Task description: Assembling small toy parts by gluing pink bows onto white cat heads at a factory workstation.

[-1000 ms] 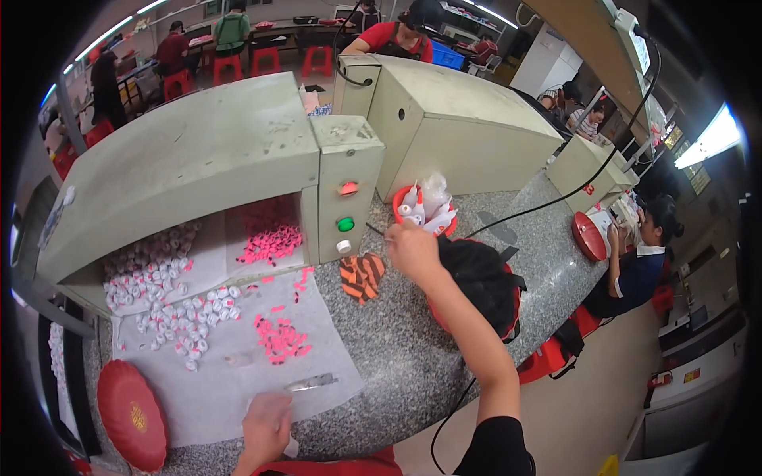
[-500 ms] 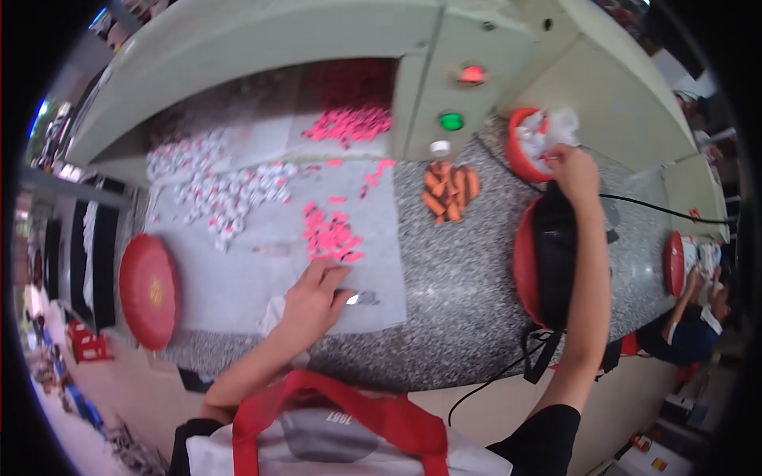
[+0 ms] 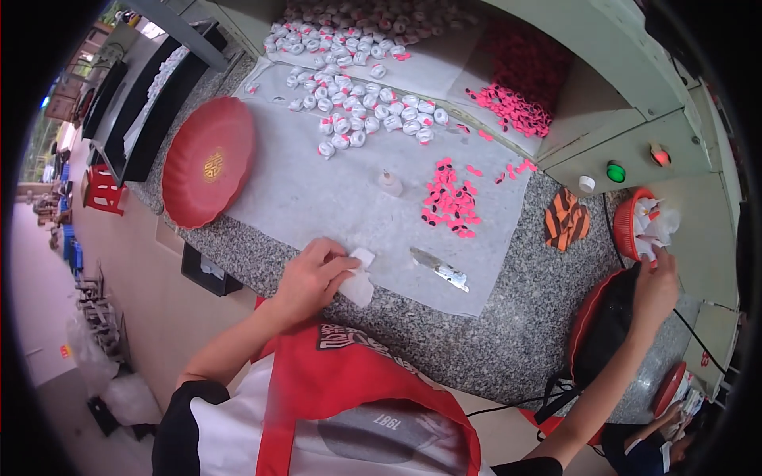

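Observation:
My left hand (image 3: pixel 311 279) is closed in a pinch on a piece of thin white paper (image 3: pixel 361 284) at the near edge of the white work sheet (image 3: pixel 305 202). My right hand (image 3: pixel 656 289) reaches over a black bag (image 3: pixel 607 329) to a small red basket (image 3: pixel 625 226) of white scraps. Its fingers are bent together at the basket's near rim, and what they pinch is too small to make out. On the sheet, right of my left hand, lies a flat metal blade (image 3: pixel 440 270). Beyond it are a small clear bottle (image 3: pixel 389 184) and loose pink pieces with dark spots (image 3: pixel 451 198).
Many small white rounded pieces with pink bits (image 3: pixel 369 115) cover the sheet's far part. A red scalloped dish (image 3: pixel 210 163) stands at left. Orange-and-black striped cloth (image 3: pixel 567 220), a white cap (image 3: pixel 586 183) and a green button (image 3: pixel 615 170) are at right. Another person (image 3: pixel 659 444) works at far right.
The whole view has swung, so the table appears turned. My left hand has moved from beside the blade and pink pieces to the white paper. My right hand stays at the basket.

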A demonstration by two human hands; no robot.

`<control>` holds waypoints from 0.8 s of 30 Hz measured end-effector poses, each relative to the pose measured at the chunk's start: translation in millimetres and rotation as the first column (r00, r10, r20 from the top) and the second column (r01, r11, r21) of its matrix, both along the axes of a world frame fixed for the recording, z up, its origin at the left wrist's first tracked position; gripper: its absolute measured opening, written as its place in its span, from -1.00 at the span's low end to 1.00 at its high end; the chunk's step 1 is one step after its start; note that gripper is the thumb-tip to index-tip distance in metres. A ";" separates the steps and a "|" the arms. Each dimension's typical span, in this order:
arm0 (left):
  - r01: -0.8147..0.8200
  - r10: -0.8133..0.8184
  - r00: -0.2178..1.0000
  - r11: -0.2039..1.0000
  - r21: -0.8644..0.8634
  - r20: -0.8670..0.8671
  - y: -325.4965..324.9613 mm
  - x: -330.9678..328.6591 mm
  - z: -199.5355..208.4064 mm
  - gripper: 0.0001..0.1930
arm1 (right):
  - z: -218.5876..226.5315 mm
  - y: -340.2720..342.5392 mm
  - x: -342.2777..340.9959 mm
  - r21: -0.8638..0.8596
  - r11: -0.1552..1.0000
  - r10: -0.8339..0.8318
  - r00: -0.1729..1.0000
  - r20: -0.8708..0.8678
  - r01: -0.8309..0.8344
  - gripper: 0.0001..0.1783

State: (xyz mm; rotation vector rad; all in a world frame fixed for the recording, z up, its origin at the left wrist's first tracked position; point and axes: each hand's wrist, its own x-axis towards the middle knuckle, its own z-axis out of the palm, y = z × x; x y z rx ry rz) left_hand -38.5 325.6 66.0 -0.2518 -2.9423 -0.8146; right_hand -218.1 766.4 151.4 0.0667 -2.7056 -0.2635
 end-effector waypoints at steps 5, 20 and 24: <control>-0.027 0.017 0.999 0.980 0.199 0.050 -7.2 -5.2 4.9 -0.69 | -21.7 -134.6 56.1 -0.325 0.858 0.451 0.887 0.104 -0.398 -0.74; 0.038 -0.112 0.904 0.982 -0.183 -0.413 -61.7 -180.1 3.8 -0.61 | -23.4 -87.3 55.3 -0.716 0.698 0.125 0.987 0.101 -0.015 -0.83; -0.045 -0.041 0.956 0.959 -0.280 -0.291 -42.3 -156.3 -26.8 -0.56 | -24.5 -92.6 88.2 -0.512 0.854 0.188 0.972 0.138 -0.093 -0.84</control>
